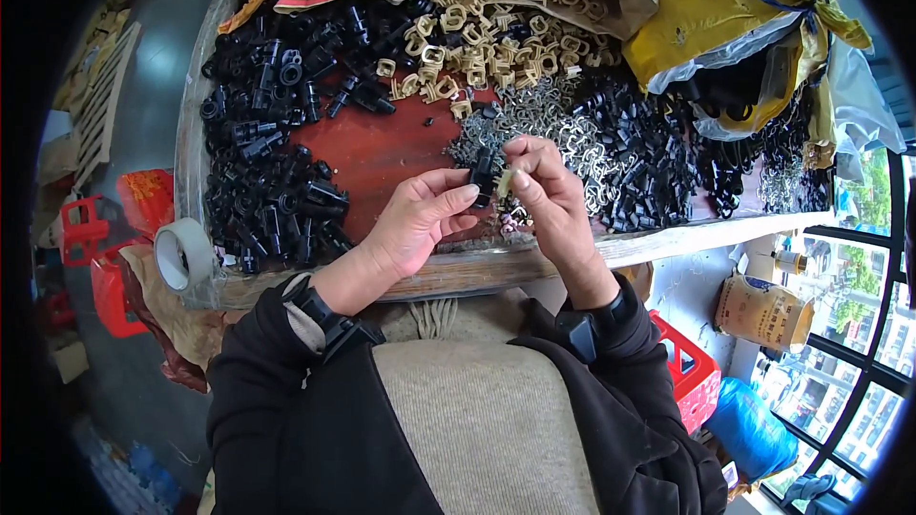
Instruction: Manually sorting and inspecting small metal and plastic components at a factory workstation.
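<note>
Between the thumb and fingers of my left hand (pixel 410 215) is a small black plastic fitting (pixel 483 172), held upright above the table's front edge. My right hand (pixel 555 195) pinches a small cream-coloured plastic clip (pixel 506 181) close against the fitting's right side; whether the two parts touch, I cannot tell. Behind my hands lie a pile of small silvery metal pieces (pixel 534 110) and a heap of cream plastic clips (pixel 472 33). Black tubular fittings (pixel 272 133) are heaped on the left, and small black parts (pixel 641 153) on the right.
The red tabletop (pixel 367 157) has a raised pale rim (pixel 658 246). A tape roll (pixel 184 257) sits at the front left corner. Sacks, one yellow (pixel 711 14), stand along the back. Red plastic stools (pixel 114 296) are left of the table; a paper sack (pixel 763 313) is on the right.
</note>
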`<action>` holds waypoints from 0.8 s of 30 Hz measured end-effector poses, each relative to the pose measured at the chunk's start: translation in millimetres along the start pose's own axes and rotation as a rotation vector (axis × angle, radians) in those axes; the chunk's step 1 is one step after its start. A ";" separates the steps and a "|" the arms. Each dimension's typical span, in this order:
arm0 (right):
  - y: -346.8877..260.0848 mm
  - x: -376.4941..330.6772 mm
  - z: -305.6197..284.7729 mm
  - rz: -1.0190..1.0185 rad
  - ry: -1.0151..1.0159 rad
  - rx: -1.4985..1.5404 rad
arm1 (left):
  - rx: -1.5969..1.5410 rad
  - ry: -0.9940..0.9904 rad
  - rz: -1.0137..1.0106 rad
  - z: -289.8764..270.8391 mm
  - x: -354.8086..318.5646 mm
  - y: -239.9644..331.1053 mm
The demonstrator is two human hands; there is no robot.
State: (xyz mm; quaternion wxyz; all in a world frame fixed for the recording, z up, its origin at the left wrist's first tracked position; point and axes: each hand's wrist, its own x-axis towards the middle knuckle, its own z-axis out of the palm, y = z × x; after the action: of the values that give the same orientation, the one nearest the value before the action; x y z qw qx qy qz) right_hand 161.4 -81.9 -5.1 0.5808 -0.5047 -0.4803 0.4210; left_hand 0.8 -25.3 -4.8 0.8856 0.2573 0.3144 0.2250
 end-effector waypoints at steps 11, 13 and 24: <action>-17.3 -16.8 31.3 -0.066 -0.039 -0.116 | -0.097 -0.109 0.008 -3.5 -24.9 -2.6; -19.5 -23.7 40.0 0.033 0.026 0.038 | -0.105 -0.104 0.005 -3.0 -29.7 -3.7; -12.8 -34.4 46.5 0.202 0.156 0.476 | -0.078 -0.075 0.008 5.4 -28.4 -10.6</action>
State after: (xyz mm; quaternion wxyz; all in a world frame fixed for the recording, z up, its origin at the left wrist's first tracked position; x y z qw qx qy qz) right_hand 109.4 -108.7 4.3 0.6732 -0.4303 -0.2690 0.5378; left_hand -12.9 -51.0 5.1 0.9053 0.2318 0.2710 0.2308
